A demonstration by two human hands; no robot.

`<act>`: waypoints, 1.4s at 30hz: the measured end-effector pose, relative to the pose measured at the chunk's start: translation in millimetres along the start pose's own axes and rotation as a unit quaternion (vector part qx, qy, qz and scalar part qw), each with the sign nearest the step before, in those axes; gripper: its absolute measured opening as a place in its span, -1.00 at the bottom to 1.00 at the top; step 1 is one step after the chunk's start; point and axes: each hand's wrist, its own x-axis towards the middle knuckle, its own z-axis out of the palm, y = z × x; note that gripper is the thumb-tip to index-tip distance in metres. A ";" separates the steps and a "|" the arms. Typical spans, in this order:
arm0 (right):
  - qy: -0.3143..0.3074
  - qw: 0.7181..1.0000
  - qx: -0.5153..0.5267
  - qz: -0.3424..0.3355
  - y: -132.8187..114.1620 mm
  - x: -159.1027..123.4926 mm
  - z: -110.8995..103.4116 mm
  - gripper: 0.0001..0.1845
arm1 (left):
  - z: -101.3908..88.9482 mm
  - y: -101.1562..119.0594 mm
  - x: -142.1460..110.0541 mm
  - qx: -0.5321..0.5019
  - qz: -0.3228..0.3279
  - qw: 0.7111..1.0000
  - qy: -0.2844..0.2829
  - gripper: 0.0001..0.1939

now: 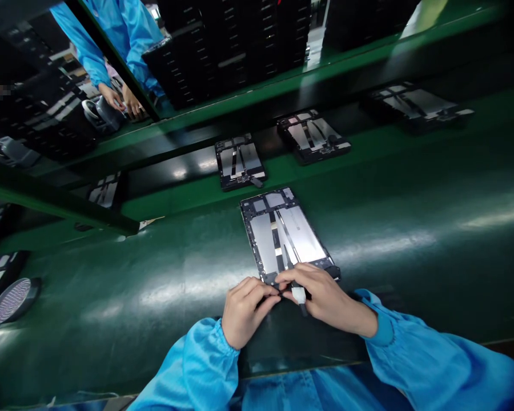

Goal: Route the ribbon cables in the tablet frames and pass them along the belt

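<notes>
An opened tablet (310, 231) lies on the green bench in front of me, its silver battery panels and dark inner frame facing up. At its near left corner my left hand (245, 311) is closed in a pinch; whatever is between the fingertips is too small to make out. My right hand (325, 297) is closed around a slim dark tool with a white wrap (298, 295), whose pointed end lies over the tablet. The right fingertips meet the tablet's near edge, close beside the left ones, and cover part of that edge.
Beyond my tablet, further opened tablets (242, 162) (314, 137) stand in a row along a dark strip. A round perforated disc (12, 301) sits at the left by another tablet. A green post (64, 200), stacked black trays (231, 51) and a co-worker's hands (122, 101) are further back.
</notes>
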 end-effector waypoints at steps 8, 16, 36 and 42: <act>-0.026 1.000 0.006 0.005 -3.8 1.7 -4.7 -0.61 | 2.6 3.7 -3.7 0.017 -0.032 0.999 -0.024 -0.93; 0.013 0.998 -0.035 -0.044 -3.9 2.2 0.5 -0.31 | -4.1 8.5 -8.8 0.190 0.079 0.978 -0.014 -0.91; 0.031 0.999 -0.018 0.014 -6.3 -1.9 -2.0 -0.61 | -11.9 -3.5 -19.7 0.256 0.144 0.955 -0.048 -0.64; 0.036 0.988 0.111 0.101 -19.1 -16.3 -25.6 -0.58 | -6.6 -0.2 -18.2 0.222 0.097 0.970 -0.038 -0.71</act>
